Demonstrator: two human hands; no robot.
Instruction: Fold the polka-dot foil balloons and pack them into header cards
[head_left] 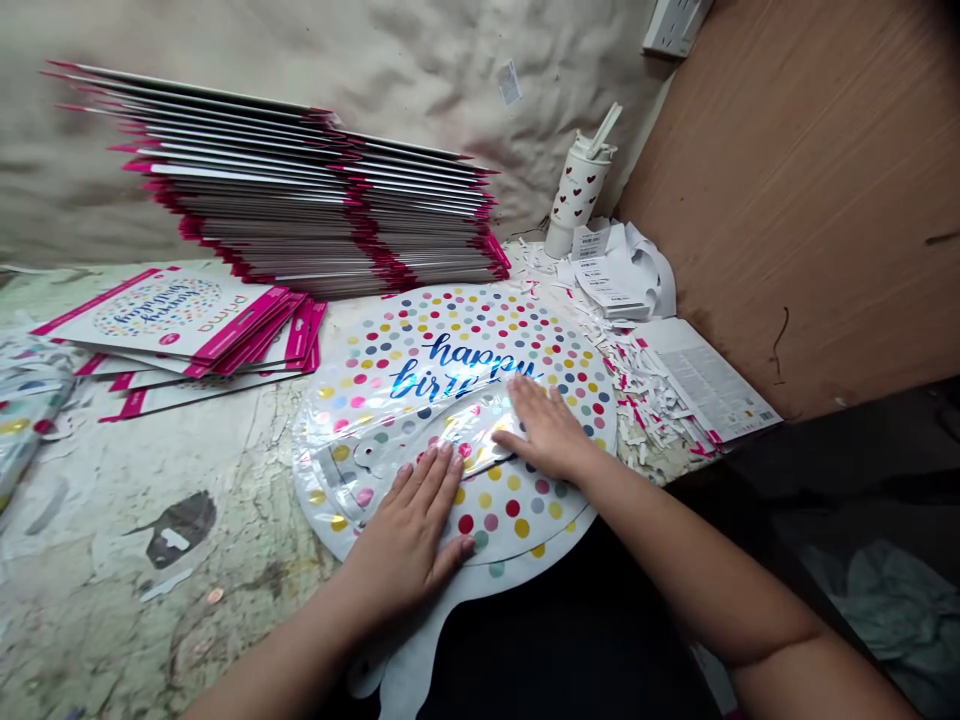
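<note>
**Q:** What are the hands doing?

**A:** Both lie open, palms down, gripping nothing. The left hand (pixel 405 530) and right hand (pixel 544 425) bear on a polka-dot foil balloon (pixel 465 340) lying flat at the surface's (pixel 127 520) near edge, seemingly to pin its folded flap (pixel 450 440) down.

**Q:** And around it?

**A:** Pink-edged packs (pixel 300 190) stand stacked behind, apparently squared up and kept within reach. Paper scraps (pixel 637 370) lie heaped to the right, pushed clear of the balloon, it seems.
</note>
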